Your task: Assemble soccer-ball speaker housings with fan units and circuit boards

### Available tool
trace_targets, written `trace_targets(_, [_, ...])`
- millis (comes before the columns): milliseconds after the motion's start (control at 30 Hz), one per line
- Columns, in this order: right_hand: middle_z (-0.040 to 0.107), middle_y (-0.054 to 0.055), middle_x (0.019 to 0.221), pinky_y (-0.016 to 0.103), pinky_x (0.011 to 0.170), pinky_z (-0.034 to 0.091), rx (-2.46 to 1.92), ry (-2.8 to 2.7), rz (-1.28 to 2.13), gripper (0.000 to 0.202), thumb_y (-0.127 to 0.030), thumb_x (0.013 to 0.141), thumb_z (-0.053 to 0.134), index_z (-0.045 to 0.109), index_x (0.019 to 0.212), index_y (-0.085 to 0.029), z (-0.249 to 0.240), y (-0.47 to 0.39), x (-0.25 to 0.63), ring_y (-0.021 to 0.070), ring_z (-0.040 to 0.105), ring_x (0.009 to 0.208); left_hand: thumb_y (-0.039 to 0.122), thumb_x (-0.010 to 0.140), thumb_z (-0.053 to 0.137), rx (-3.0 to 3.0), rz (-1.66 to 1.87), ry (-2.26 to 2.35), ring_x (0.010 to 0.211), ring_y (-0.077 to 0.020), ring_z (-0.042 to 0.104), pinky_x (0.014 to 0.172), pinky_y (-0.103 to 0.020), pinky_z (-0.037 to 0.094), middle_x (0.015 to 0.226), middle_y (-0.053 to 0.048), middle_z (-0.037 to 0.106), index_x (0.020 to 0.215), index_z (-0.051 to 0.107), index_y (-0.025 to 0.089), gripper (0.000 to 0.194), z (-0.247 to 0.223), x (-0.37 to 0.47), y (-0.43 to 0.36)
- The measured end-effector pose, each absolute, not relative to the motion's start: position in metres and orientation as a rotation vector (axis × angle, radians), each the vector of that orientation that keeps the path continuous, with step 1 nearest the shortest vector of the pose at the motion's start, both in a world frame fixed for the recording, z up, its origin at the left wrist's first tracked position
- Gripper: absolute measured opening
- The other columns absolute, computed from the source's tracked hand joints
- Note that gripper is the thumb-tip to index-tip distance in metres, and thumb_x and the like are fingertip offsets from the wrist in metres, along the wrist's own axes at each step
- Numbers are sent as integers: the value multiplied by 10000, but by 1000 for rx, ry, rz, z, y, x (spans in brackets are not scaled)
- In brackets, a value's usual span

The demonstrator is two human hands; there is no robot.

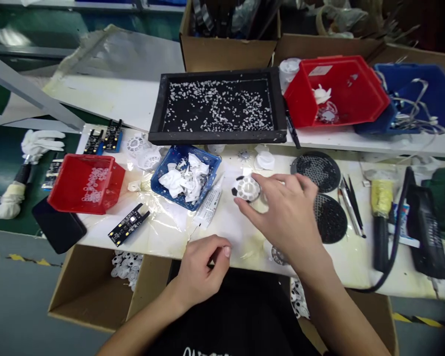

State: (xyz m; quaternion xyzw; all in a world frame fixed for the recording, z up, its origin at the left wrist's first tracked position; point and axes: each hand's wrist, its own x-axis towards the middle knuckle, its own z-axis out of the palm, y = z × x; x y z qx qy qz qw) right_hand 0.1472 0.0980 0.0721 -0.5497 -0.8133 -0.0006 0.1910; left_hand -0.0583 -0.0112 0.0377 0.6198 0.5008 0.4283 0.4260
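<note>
My right hand [285, 207] has its thumb and index finger around a small white ball-shaped part with black patches [247, 188], like a miniature football, over the worktop. My left hand [204, 262] is closed near the worktop's front edge, its fingers curled and the thumb against them; whatever they hold, if anything, is hidden. Beyond it lies a white tube with a thin tip [208, 206]. Beside the tube stands a blue bin [156, 185] of crumpled white tissues. A clear ribbed round part [278, 255] sits partly under my right wrist.
A black tray [155, 116] of tiny white pieces rests on the raised shelf, near a red bin [348, 94]. Another red bin [70, 183] and a circuit board [129, 225] are at left. Black mesh discs [330, 217], tweezers [356, 205] and a yellow-wrapped tool [381, 222] lie right.
</note>
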Motion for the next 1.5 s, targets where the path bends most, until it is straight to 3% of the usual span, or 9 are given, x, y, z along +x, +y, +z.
trace_targets(133, [763, 169, 1375, 672, 1189, 425, -1584, -2208, 155, 679, -677, 1085, 633, 615, 1552, -184, 90, 106, 172, 392, 683, 1294, 132, 997, 652, 1807, 1123, 1217, 645, -162, 617, 611, -296, 478, 759, -7, 686, 999, 704, 208, 92, 33, -47, -3])
trace_targets(300, [827, 43, 1157, 437, 1031, 572, -1665, -1944, 190, 324, -465, 1127, 644, 756, 1375, -288, 112, 61, 232, 260, 776, 1127, 122, 994, 677, 1993, 1084, 1226, 863, -251, 710, 743, -373, 594, 964, -89, 765, 1156, 688, 194, 178, 27, -33, 6])
trace_targets(367, [819, 25, 1095, 370, 959, 597, -1677, -1969, 252, 315, -439, 1107, 692, 750, 1373, -282, 107, 37, 246, 220, 781, 1038, 145, 1006, 691, 2047, 1015, 1225, 966, -292, 720, 826, -435, 626, 1092, -138, 778, 1276, 664, 170, 273, 27, -28, 11])
trace_targets(500, [772, 76, 1255, 337, 867, 642, -1589, -2134, 456, 407, -421, 1129, 656, 649, 1488, -230, 83, -1, 250, 195, 756, 977, 264, 990, 765, 2128, 900, 1084, 1095, -328, 729, 921, -492, 651, 1246, -170, 768, 1407, 592, 165, 462, 27, -20, 17])
trace_targets(700, [698, 151, 1370, 380, 816, 715, -1568, -2060, 633, 523, -427, 1078, 739, 591, 1534, -218, 56, -32, 243, 213, 759, 942, 280, 1007, 782, 2162, 865, 955, 1102, -319, 730, 909, -485, 662, 1267, -180, 759, 1440, 582, 166, 490, 24, -8, 15])
trace_targets(900, [737, 127, 1333, 290, 775, 713, -1476, -1890, 741, 326, -215, 1067, 724, 671, 1389, -218, 43, -37, 249, 190, 781, 1034, 190, 1004, 785, 2137, 922, 939, 1023, -266, 735, 873, -422, 671, 1181, -142, 771, 1305, 670, 174, 323, 22, 6, 11])
trace_targets(1267, [791, 66, 1162, 310, 922, 704, -1373, -1915, 702, 208, -118, 1062, 705, 730, 1244, -217, 33, -24, 258, 181, 792, 1070, 119, 1040, 724, 2168, 981, 957, 951, -224, 769, 805, -373, 685, 1067, -98, 787, 1250, 716, 193, 223, 19, 10, 9])
trace_targets(1367, [790, 59, 1159, 289, 921, 691, -1350, -1942, 667, 190, -117, 1063, 708, 723, 1229, -208, 32, -24, 259, 169, 790, 1073, 224, 1008, 808, 2211, 981, 968, 938, -239, 770, 789, -383, 683, 1069, -112, 789, 1233, 705, 168, 254, 17, 10, 6])
trace_targets(1500, [791, 37, 1081, 248, 797, 654, -1368, -2039, 592, 149, -155, 1100, 677, 708, 1241, -194, 36, -19, 267, 139, 781, 944, 415, 922, 926, 2279, 942, 1033, 998, -306, 765, 822, -464, 685, 1151, -176, 780, 1234, 686, 115, 495, 11, 13, 2])
